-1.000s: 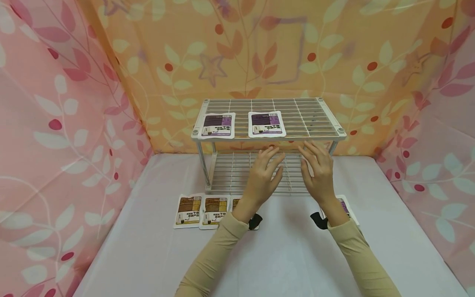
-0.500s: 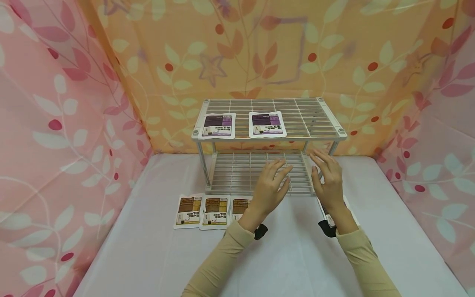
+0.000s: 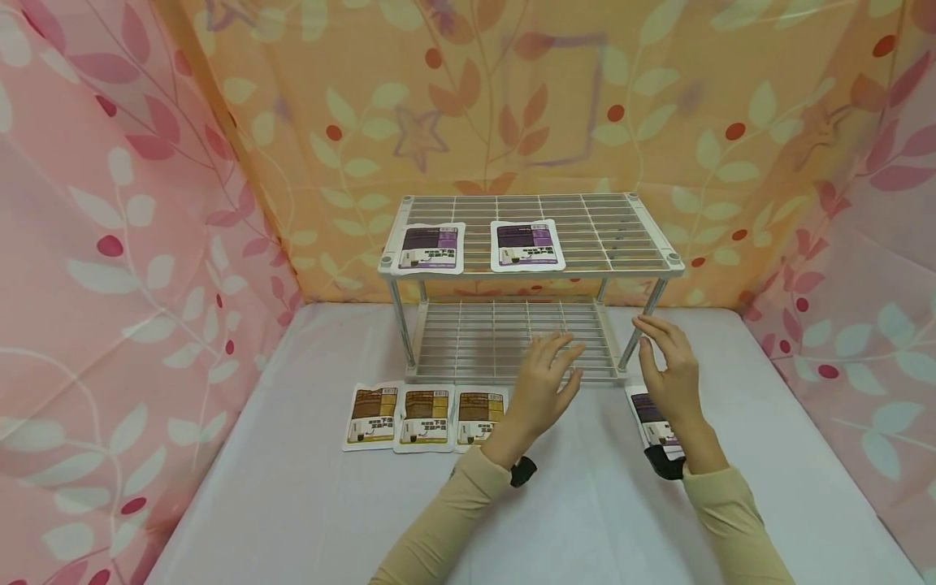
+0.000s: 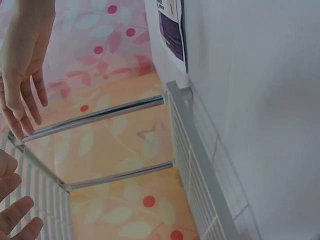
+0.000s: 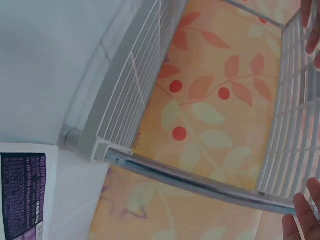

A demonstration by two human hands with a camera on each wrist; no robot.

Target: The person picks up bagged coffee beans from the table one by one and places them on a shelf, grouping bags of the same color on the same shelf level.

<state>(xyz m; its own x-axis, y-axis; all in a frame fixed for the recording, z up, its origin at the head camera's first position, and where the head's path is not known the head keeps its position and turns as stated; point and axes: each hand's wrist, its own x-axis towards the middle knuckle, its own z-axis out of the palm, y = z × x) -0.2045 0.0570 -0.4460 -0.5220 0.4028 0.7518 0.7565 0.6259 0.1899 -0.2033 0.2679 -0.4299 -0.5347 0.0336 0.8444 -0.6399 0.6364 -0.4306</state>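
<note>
My left hand point(image 3: 542, 388) hovers before the lower tier of a white wire shelf rack point(image 3: 468, 341), fingers spread and holding nothing. Above the table at the rack's right front corner is my right hand point(image 3: 671, 375), fingers relaxed, nothing in its grasp. Partly under that hand and wrist lies a purple-labelled flat packet point(image 3: 645, 408) on the table. Two more purple packets rest on the top tier, a left one point(image 3: 430, 249) and a middle one point(image 3: 526, 245). The left wrist view shows the fingertips of my left hand point(image 4: 17, 210); the right wrist view, those of my right hand point(image 5: 304, 215).
Three brown-and-yellow packets lie in a row front left of the rack: a left one point(image 3: 371, 416), a middle one point(image 3: 424, 417) and a right one point(image 3: 478, 414). A white cloth point(image 3: 292, 504) covers the table. Patterned curtains point(image 3: 468, 97) enclose the back and sides.
Both hands have drawn back from the rack's top front edge, moving down and to the right. The purple packet on the table shows more now. The packets have stayed in place.
</note>
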